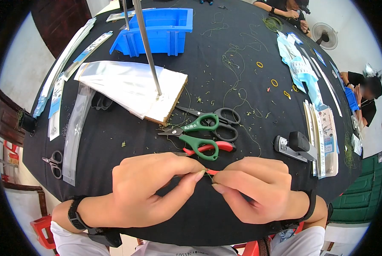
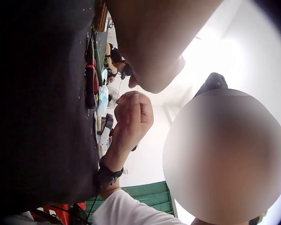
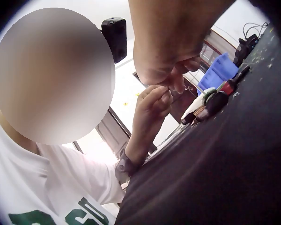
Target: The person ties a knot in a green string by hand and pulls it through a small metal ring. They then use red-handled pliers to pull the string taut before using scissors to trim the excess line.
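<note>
Over the near side of the black-covered table, my left hand and right hand meet fingertip to fingertip. The left thumb and forefinger pinch a thin green thread, and the right thumb and forefinger pinch it close beside them. A small red piece shows between the fingertips; most of it is hidden by them. Just beyond the hands lie green-handled scissors, black-handled scissors and a tool with a red and black handle. The left wrist view shows my right hand with fingers bent in.
A metal rod rises from a board bearing clear plastic sleeves. Behind stands a blue bin. Small scissors lie left; a stapler and packets lie right. Loose thread and yellow rings dot the cloth.
</note>
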`<state>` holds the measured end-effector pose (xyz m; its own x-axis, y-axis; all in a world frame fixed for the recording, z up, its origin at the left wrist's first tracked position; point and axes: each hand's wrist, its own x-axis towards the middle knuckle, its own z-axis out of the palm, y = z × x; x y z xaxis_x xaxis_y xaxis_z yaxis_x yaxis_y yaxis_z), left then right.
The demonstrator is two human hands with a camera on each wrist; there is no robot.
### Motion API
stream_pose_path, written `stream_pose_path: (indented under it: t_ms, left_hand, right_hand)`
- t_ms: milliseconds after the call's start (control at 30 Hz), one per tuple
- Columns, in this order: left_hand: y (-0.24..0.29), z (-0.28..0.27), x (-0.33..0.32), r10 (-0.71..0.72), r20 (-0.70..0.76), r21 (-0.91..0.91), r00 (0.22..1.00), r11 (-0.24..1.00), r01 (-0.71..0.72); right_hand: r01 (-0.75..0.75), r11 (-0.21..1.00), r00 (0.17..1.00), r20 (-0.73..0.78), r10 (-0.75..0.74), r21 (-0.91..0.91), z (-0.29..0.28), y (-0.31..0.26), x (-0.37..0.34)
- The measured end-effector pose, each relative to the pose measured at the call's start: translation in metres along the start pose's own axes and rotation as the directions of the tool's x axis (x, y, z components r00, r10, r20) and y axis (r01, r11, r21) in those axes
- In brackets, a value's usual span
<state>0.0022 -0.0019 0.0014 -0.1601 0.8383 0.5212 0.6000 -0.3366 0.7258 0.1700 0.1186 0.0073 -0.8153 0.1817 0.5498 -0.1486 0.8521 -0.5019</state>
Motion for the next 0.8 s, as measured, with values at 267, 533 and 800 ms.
stream_pose_path:
  t_ms: [267,533,800]
  left_hand:
    - [-0.001,0.002,0.0,0.168,-0.016,0.179,0.986,0.97,-0.163]
    - [-0.006,0.002,-0.003,0.322,0.054,0.241,0.945,0.914,-0.325]
    - [-0.002,-0.001,0.002,0.41,0.114,0.251,0.905,0.869,-0.426]
  right_hand:
    - [0.021,0.999,0.998,0.055,-0.019,-0.038,0.001,-0.002,0.0]
    - [0.048,0.997,0.998,0.053,-0.044,-0.065,-0.001,-0.007,0.002]
    - [-0.049,0.999,0.996,-0.073,0.047,-0.021,-0.003,-0.007,0.004]
